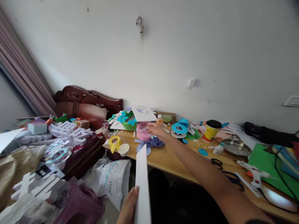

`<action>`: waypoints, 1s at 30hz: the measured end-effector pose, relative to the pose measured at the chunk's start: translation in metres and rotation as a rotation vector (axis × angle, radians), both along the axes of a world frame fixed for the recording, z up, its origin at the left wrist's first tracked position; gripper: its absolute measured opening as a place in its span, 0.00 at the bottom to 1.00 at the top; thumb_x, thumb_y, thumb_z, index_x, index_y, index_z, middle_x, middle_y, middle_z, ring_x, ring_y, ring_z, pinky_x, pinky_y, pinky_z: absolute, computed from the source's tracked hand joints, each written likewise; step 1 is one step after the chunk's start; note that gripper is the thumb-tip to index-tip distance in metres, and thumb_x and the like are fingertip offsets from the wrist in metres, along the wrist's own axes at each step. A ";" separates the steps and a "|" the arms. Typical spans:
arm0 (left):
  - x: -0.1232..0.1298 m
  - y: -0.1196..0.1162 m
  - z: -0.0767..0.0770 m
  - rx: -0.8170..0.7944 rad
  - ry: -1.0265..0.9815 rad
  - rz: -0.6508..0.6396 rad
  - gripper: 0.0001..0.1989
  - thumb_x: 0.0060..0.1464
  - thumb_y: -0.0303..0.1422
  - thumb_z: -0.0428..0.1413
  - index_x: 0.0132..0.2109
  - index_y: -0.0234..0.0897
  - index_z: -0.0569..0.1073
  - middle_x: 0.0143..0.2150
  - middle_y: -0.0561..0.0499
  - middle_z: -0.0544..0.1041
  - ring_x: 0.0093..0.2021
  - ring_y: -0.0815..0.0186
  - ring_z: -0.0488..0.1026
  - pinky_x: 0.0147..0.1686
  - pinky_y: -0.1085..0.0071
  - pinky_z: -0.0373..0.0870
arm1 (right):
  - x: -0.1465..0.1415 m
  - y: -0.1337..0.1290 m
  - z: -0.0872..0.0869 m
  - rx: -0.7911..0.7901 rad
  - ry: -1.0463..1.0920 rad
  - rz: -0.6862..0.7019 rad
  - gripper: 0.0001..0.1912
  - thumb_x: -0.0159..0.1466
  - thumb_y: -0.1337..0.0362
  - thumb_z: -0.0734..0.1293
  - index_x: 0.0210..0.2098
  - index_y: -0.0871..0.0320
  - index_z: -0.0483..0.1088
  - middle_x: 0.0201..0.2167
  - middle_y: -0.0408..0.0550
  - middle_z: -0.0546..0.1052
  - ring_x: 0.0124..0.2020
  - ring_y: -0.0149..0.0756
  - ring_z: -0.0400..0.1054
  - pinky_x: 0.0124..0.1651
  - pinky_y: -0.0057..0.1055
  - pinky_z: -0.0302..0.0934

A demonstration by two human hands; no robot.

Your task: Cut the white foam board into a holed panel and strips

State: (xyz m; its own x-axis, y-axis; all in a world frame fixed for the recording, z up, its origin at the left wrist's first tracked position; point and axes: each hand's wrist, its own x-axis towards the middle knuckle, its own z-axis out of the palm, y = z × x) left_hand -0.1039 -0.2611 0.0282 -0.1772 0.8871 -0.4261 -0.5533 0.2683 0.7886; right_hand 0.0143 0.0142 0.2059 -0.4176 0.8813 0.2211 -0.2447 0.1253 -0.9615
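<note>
Upright in front of me stands a long white board strip (142, 180), seen nearly edge-on. My left hand (131, 199) grips its lower left edge; part of the fingers is hidden behind it. My right hand (158, 130) reaches across the table with fingers stretched out, in front of a pink paper ring (142, 133). Whether the fingertips touch the ring I cannot tell. Below that hand lies a bunch of purple paper strips (154, 142). Behind the ring are a green paper ring with blue flowers (129, 124) and a tilted white sheet (142, 114).
On the wooden table (171, 160) are a yellow ring (115, 143), a white bowl (123, 150), a small bottle (159, 120), a yellow cup (211, 132), a metal dish (236, 147), scissors (233, 179) and a glue gun (255, 174). White cutouts (70, 132) cover the bed at left.
</note>
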 end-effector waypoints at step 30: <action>0.075 0.075 0.012 0.725 2.001 -0.700 0.38 0.59 0.45 0.58 0.72 0.56 0.52 0.75 0.41 0.50 0.70 0.42 0.53 0.65 0.39 0.50 | 0.230 -0.162 -0.161 -0.118 -0.353 -0.567 0.26 0.65 0.51 0.62 0.57 0.59 0.68 0.47 0.58 0.78 0.49 0.53 0.73 0.49 0.51 0.69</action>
State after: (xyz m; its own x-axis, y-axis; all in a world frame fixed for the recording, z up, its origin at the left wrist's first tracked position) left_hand -0.0293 -0.1857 0.0404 0.4842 0.8575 0.1741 0.8640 -0.5000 0.0599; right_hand 0.2445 -0.1476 0.0452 0.0874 0.9952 0.0451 0.1587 0.0308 -0.9868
